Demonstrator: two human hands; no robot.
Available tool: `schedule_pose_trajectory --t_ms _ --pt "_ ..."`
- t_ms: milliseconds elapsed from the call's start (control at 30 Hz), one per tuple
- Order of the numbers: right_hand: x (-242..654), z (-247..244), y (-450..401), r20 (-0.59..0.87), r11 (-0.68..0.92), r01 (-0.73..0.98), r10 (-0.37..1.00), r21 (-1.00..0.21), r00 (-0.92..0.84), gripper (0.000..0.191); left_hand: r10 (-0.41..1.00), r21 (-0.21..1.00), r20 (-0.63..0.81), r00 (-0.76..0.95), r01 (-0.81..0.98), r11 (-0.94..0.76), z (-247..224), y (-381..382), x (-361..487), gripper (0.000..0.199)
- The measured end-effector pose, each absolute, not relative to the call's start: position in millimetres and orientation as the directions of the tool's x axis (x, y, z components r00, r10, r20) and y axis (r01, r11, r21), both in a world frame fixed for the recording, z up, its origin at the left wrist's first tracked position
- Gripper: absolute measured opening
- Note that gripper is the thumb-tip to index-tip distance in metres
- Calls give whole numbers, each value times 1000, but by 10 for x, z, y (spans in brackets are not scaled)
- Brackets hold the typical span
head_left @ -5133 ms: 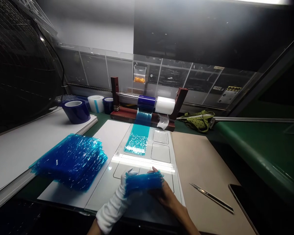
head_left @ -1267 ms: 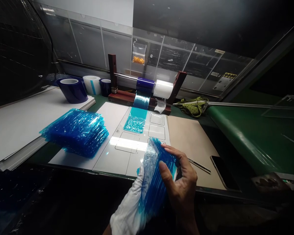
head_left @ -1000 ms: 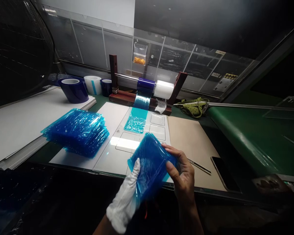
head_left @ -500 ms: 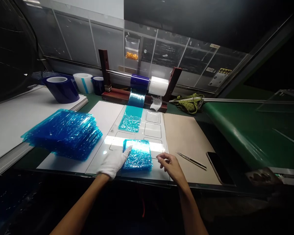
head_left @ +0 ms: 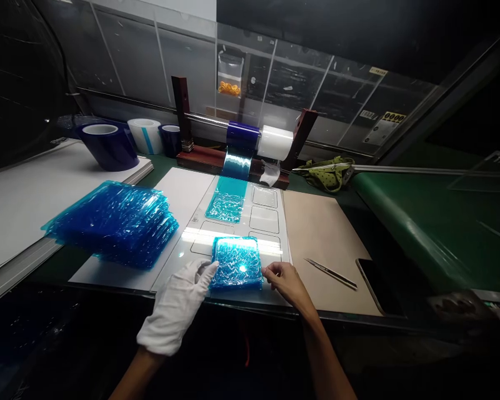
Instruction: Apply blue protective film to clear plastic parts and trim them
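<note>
A small stack of shiny blue film sheets (head_left: 236, 262) lies at the front of the white marked sheet (head_left: 263, 220). My left hand (head_left: 177, 303), in a white glove, holds the stack's left edge with thumb and curled fingers. At the right edge my bare right hand (head_left: 286, 282) pinches the film between thumb and fingertips; how many layers it grips is hidden. Behind the stack, a teal strip of film (head_left: 230, 191) runs down from the blue film roll (head_left: 242, 135) onto the marked sheet. A larger pile of blue film sheets (head_left: 114, 222) lies to the left.
The roll stand (head_left: 191, 156) also carries a white roll (head_left: 276, 143). Loose rolls, one of them dark blue (head_left: 108, 149), stand at back left. Tweezers (head_left: 331, 273) and a phone (head_left: 375, 286) lie on brown board (head_left: 316, 222) at right, beside a green belt (head_left: 425, 216).
My left hand has drawn back from the top of the small stack to its left edge. My right hand has come in to touch the right edge. The view has shifted slightly.
</note>
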State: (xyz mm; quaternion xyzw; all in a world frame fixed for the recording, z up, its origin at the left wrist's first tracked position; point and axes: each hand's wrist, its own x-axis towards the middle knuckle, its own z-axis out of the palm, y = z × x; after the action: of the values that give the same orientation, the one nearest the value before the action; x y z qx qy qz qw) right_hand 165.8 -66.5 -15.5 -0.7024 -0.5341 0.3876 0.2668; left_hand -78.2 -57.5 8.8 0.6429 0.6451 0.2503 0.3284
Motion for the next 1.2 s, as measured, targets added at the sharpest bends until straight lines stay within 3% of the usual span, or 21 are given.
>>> schedule_pose_trajectory --t_ms 200,733,867,1033,1133,1200 --pt "1625 -136 -638 -237 -271 571 962 -775 135 32 975 795 -197 100 599 99 6 -655 -841 41" --pt "1384 283 -553 -87 -66 517 996 -853 -16 33 968 851 -232 97 502 154 -104 -717 -969 46" --pt "1450 282 -581 -71 -62 640 997 -766 12 34 972 858 -219 92 493 147 -102 -757 -920 39" --pt "1518 241 -749 2 -88 823 994 -562 108 24 977 877 -205 50 453 161 -103 -777 -965 38" --pt "1363 254 -719 23 76 875 997 -478 -74 25 981 889 -190 26 428 161 -112 -769 -1009 39" --pt "1220 265 -595 -14 242 876 962 -418 -273 51 983 893 -184 12 420 162 -115 -772 -1027 39"
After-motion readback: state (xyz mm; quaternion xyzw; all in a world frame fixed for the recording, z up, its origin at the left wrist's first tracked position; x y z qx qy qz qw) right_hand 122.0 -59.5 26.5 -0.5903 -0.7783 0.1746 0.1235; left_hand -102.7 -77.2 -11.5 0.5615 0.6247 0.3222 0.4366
